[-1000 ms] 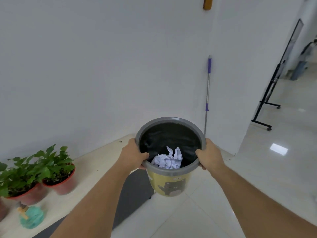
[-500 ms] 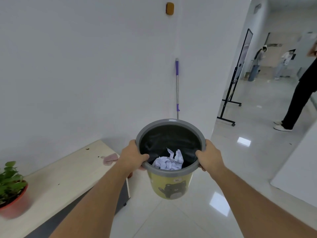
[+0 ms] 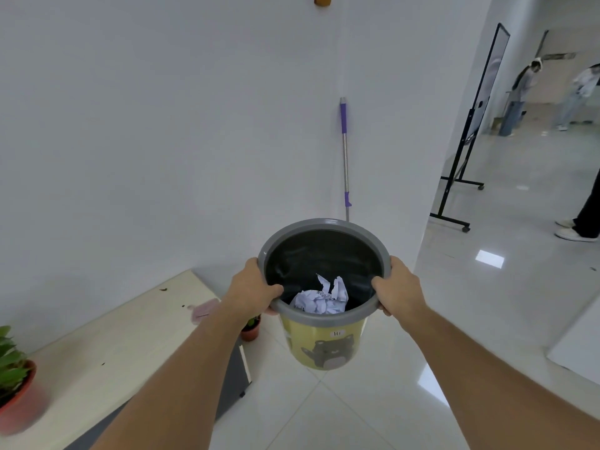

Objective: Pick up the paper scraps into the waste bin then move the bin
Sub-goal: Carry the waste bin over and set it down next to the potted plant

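Head cam: both hands, left (image 3: 251, 289) & right (image 3: 401, 289), clamp round plastic bin (image 3: 323, 344) rim; crumpled paper scraps (image 3: 321, 300) inside.

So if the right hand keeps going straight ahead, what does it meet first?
Probably the white wall by the mop handle; right hand clasps the bin rim, though depth is unclear.

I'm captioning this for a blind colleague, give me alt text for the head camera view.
Both hands, left hand and right hand, hold a waste bin by its grey rim above a tiled floor, crumpled paper scraps inside.
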`<state>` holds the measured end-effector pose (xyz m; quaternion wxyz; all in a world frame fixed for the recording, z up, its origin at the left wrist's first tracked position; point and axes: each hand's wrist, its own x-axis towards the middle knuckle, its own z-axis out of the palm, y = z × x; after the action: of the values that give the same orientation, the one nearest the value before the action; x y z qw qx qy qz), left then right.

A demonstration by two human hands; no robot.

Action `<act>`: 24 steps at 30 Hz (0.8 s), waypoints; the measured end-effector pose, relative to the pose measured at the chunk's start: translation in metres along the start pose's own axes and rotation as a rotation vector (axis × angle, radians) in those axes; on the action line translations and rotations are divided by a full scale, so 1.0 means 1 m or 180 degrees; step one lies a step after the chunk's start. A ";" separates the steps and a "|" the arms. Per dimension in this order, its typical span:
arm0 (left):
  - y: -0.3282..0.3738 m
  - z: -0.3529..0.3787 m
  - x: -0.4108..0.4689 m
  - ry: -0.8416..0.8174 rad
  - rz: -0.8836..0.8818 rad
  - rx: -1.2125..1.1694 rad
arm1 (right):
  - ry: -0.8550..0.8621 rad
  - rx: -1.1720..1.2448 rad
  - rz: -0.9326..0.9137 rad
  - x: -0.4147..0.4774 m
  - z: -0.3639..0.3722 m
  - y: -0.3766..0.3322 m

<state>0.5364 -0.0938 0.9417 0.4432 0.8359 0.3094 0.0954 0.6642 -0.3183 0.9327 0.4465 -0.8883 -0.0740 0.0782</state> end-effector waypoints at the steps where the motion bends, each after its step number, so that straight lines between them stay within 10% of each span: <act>1: 0.000 0.002 0.013 0.0003 0.0007 0.0012 | -0.0004 0.0007 0.0012 0.012 0.004 -0.001; 24: 0.037 0.046 0.338 -0.0044 0.0029 0.0062 | -0.0152 -0.0055 0.0046 0.325 0.073 -0.055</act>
<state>0.8395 0.0629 0.9051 0.4367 0.8423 0.3034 0.0886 0.9632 -0.1631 0.9099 0.4363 -0.8905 -0.0789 0.1020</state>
